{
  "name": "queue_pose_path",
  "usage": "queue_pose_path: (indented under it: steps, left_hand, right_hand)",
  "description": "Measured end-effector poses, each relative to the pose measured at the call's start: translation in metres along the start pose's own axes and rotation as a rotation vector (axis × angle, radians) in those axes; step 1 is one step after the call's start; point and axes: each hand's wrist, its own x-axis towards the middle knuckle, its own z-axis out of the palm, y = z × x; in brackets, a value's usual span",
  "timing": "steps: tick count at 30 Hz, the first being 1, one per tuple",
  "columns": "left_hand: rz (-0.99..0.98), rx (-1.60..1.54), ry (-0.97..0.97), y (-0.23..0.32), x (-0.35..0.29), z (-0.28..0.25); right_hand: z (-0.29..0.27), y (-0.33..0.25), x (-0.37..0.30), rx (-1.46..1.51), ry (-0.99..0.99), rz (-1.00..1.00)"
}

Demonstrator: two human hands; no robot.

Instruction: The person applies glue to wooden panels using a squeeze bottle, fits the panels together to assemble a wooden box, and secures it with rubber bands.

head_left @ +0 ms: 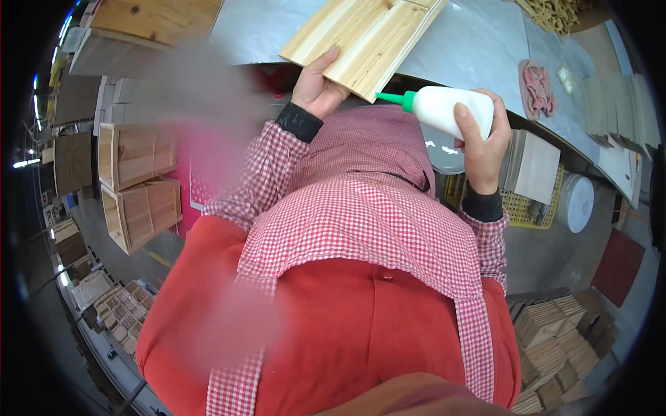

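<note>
My left hand (320, 89) grips the near left edge of a pale, striped wooden board (357, 45), thumb on top and fingers underneath. The board reaches over the table's front edge toward me. In my right hand (483, 142) is a white squeeze bottle (451, 109) with a green nozzle, lying nearly level. Its green tip points left and meets the board's near right corner, at the grooved edge. Whether any glue is coming out cannot be made out.
The grey-white table (479, 41) carries a crumpled pink cloth (536, 90) and stacked thin boards (619, 107) at right. Below stand a yellow crate (531, 208) and a white lidded bucket (576, 202). Wooden boxes (142, 211) are stacked at left. Pinkish blurs hide part of the left side.
</note>
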Motion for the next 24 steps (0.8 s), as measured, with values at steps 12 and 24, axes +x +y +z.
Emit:
queue_pose_path:
  steps: [12, 24]
  left_hand:
    - [0.092, -0.053, -0.062, 0.014, 0.0, -0.001]
    - [0.354, -0.02, 0.212, 0.096, -0.026, -0.075]
  right_hand:
    - [0.024, 0.003, -0.008, -0.043, -0.065, -0.175]
    - [0.007, -0.01, 0.012, 0.416, 0.272, -0.043]
